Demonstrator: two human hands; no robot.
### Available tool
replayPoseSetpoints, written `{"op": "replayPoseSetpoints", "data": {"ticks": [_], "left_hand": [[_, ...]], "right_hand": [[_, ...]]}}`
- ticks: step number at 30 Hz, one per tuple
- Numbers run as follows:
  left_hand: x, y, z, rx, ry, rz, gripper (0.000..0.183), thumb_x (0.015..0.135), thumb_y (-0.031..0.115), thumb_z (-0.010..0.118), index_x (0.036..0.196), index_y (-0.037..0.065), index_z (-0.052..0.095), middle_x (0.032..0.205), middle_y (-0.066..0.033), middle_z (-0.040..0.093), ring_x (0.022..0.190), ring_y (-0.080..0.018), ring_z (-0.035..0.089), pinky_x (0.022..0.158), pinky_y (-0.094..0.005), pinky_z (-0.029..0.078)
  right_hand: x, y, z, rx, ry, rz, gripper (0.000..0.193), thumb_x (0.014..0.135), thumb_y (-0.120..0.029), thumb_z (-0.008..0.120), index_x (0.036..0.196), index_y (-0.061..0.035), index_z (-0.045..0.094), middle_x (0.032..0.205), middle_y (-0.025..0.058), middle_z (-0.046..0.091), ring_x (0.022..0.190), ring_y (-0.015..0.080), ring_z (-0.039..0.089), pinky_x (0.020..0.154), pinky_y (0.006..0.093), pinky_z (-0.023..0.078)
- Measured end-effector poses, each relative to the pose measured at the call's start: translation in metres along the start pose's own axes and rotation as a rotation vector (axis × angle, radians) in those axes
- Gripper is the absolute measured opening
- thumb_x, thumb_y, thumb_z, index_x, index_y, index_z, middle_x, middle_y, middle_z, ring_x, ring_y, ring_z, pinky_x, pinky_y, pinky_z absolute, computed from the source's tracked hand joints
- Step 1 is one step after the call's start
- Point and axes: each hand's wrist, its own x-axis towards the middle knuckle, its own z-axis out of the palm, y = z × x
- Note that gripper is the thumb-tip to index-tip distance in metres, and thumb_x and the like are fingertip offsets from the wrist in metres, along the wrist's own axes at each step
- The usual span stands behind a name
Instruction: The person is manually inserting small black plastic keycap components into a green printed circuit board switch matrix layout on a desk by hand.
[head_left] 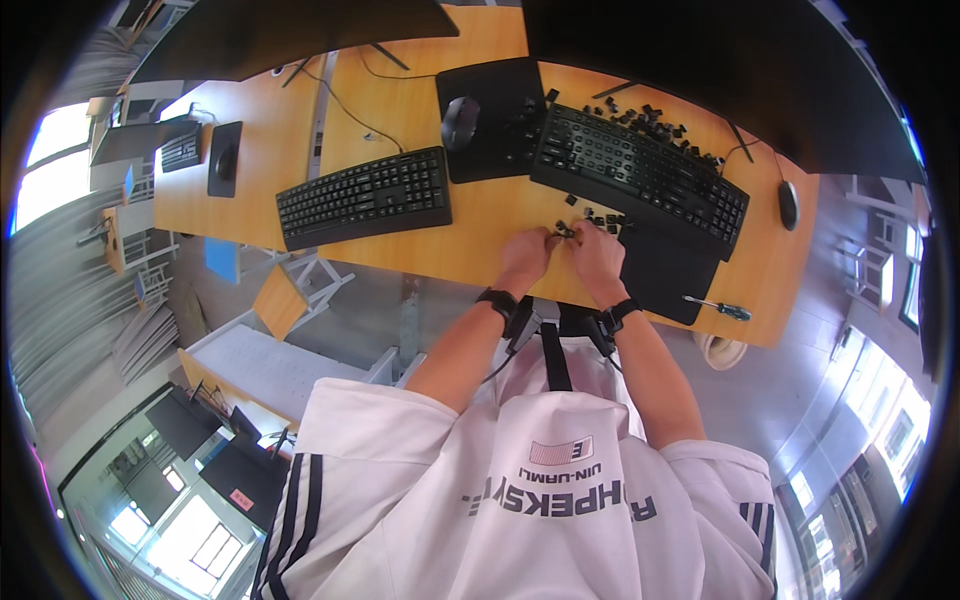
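Close together at the table's near edge, my left hand (526, 256) and my right hand (598, 254) are both closed, fingertips almost meeting. Between them is a small dark keycap (565, 231), pinched by my right fingers. What my left fingers grip is too small to make out. Just beyond the hands lies a cluster of loose black keycaps (605, 219). Farther on, a black keyboard (640, 172) stands at a slant, with part of its left side looking bare of caps. More loose keycaps (650, 122) are heaped along its far edge.
Left of my hands is a second black keyboard (365, 198). A dark mouse (460, 123) rests on a black mat (490, 80). To the right are another mat (665, 270), a screwdriver (718, 307) and a mouse (789, 205). Large monitors (700, 60) line the far side.
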Motion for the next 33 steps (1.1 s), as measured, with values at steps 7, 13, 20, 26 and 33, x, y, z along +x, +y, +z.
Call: {"op": "replayPoseSetpoints", "data": {"ticks": [7,13,20,26,33], "left_hand": [[-0.003,0.008,0.001,0.022,-0.030,0.020,0.033,0.094,0.038,0.057,0.087,0.007,0.067,0.083,-0.0176,0.069,0.083,-0.0379,0.066,0.071,-0.0488,0.051],[0.001,-0.003,0.009,0.061,-0.034,0.054,0.032,0.093,0.037,0.059,0.088,0.007,0.067,0.086,-0.0165,0.069,0.084,-0.0371,0.066,0.072,-0.0482,0.051],[-0.004,-0.006,-0.012,-0.286,-0.100,0.009,0.036,0.095,0.036,0.056,0.085,0.002,0.065,0.081,-0.0166,0.068,0.073,-0.0321,0.066,0.067,-0.0412,0.052],[-0.008,-0.009,-0.034,-0.868,-0.174,0.030,0.024,0.092,0.024,0.066,0.089,0.000,0.068,0.073,-0.0056,0.066,0.059,-0.0114,0.059,0.055,-0.0262,0.047],[-0.013,-0.005,-0.056,-0.817,-0.242,0.058,0.020,0.091,0.019,0.069,0.096,-0.001,0.070,0.078,-0.0040,0.068,0.060,-0.0084,0.058,0.055,-0.0232,0.046]], "right_hand": [[-0.012,0.008,-0.002,0.029,0.043,0.033,0.019,0.082,-0.023,0.071,0.095,-0.0090,0.065,0.088,0.0067,0.070,0.083,0.0298,0.068,0.070,0.0423,0.052],[-0.026,-0.005,-0.018,0.104,0.061,0.135,0.023,0.080,-0.023,0.074,0.096,-0.0089,0.068,0.087,0.0064,0.073,0.084,0.0275,0.070,0.073,0.0381,0.055],[-0.034,-0.018,-0.026,0.149,0.098,0.096,0.025,0.078,-0.023,0.076,0.097,-0.0075,0.068,0.085,0.0055,0.073,0.077,0.0248,0.071,0.070,0.0358,0.054],[-0.036,-0.046,-0.030,0.238,0.081,0.065,0.023,0.077,-0.020,0.077,0.094,-0.0083,0.066,0.084,0.0035,0.073,0.072,0.0246,0.069,0.068,0.0363,0.053],[-0.041,-0.054,-0.027,0.289,0.059,0.099,0.023,0.077,-0.020,0.078,0.095,-0.0105,0.068,0.081,0.0020,0.072,0.066,0.0198,0.067,0.064,0.0330,0.052]]}}
